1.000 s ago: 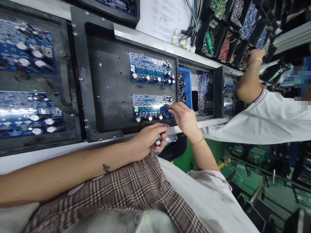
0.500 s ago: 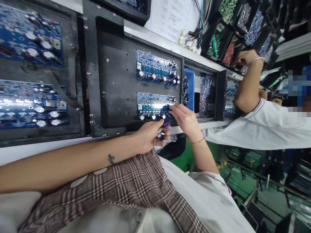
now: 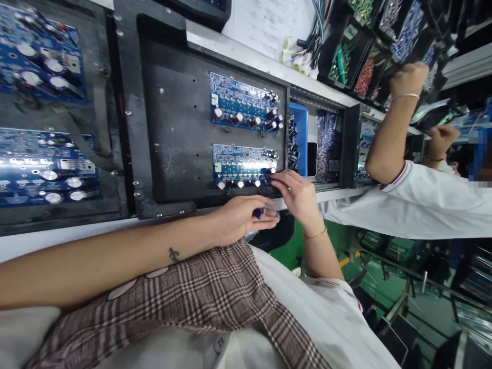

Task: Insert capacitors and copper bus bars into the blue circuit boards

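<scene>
My left hand (image 3: 246,218) hovers in front of the tray's near edge, fingers curled around a dark purple capacitor (image 3: 258,212). At the right end of the nearer blue circuit board (image 3: 242,164), my right hand (image 3: 298,195) pinches another capacitor (image 3: 271,172) with a silvery top; whether its leads are in the board cannot be seen. A row of capacitors stands along that board's near edge. Behind it lies a second blue circuit board (image 3: 244,100), also fitted with capacitors. Both boards lie in a black tray (image 3: 172,128).
A blue bin (image 3: 302,138) of loose capacitors stands right of the tray, near a phone (image 3: 312,159). Another black tray with larger boards (image 3: 46,159) is at left. Wires (image 3: 319,36) and parts bins (image 3: 363,74) lie behind. A co-worker's arm (image 3: 395,128) reaches in from the right.
A capacitor has passed from my left hand to my right, which now holds it at the nearer board. My left fingers have straightened somewhat. The co-worker's hand has lifted away from the bins.
</scene>
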A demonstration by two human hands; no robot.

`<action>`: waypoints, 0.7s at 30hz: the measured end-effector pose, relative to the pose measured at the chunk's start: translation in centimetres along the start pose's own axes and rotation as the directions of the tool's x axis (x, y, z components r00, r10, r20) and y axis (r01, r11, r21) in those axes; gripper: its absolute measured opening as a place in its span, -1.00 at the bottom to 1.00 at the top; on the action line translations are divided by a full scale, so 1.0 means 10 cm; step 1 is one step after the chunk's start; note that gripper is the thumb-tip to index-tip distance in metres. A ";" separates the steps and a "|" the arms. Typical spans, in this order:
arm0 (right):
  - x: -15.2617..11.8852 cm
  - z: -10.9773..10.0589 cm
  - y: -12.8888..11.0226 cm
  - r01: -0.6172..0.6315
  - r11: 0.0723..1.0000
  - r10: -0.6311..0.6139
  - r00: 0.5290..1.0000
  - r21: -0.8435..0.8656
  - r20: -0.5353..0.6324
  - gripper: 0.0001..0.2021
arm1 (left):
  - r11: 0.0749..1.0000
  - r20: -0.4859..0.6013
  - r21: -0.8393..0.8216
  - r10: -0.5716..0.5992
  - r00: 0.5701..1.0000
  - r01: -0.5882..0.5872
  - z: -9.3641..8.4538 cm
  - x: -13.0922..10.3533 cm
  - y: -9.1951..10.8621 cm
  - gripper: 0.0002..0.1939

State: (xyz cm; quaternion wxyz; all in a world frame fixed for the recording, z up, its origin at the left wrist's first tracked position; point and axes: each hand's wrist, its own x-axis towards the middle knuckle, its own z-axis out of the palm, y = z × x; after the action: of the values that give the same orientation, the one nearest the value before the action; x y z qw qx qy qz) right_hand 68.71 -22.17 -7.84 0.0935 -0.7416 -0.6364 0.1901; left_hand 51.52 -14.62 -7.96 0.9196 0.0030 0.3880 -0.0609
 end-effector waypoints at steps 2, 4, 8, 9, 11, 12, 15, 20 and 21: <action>0.02 0.00 0.01 0.019 0.999 -0.019 1.000 -0.032 0.021 -0.78 | 0.999 0.029 0.033 -0.018 0.999 0.017 0.00 -0.01 0.01 -0.77; 0.02 -0.02 0.00 0.041 0.997 -0.039 0.999 -0.059 0.038 -0.77 | 0.997 0.059 0.074 -0.030 0.998 0.025 -0.02 -0.02 0.02 -0.79; 0.02 -0.02 0.00 0.052 0.993 -0.049 0.998 -0.109 0.038 -0.76 | 0.986 0.078 0.167 -0.004 0.997 -0.010 -0.06 -0.02 0.02 -0.93; 0.02 -0.02 0.00 0.054 0.991 -0.051 0.998 -0.119 0.025 -0.76 | 0.983 0.071 0.182 0.013 0.997 -0.026 -0.07 -0.02 0.02 -0.89; 0.01 0.00 0.02 0.062 0.989 -0.062 0.998 -0.136 0.005 -0.76 | 0.981 0.054 0.186 0.040 0.998 -0.050 -0.08 -0.03 0.01 -0.86; 0.01 0.00 0.02 0.069 0.988 -0.070 0.998 -0.140 0.001 -0.76 | 0.983 0.044 0.177 0.050 0.998 -0.057 -0.08 -0.03 0.01 -0.88; 0.00 0.01 0.03 0.096 0.985 -0.097 0.995 -0.140 0.004 -0.77 | 0.987 0.019 0.144 0.067 0.998 -0.069 -0.07 -0.04 0.02 -0.87; 0.00 0.08 0.09 0.154 0.970 -0.158 0.987 -0.191 -0.005 -0.76 | 0.989 0.029 0.115 0.087 0.996 -0.090 -0.07 -0.03 0.02 -0.82; -0.01 0.09 0.10 0.172 0.963 -0.177 0.984 -0.209 -0.006 -0.76 | 0.989 0.028 0.111 0.091 0.995 -0.094 -0.07 -0.02 0.01 -0.82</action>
State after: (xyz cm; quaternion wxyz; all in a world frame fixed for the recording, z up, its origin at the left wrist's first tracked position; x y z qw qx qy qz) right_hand 69.21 -22.54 -9.01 0.0400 -0.6906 -0.7145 0.1046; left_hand 50.86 -14.44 -8.34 0.9243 0.0717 0.3727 -0.0399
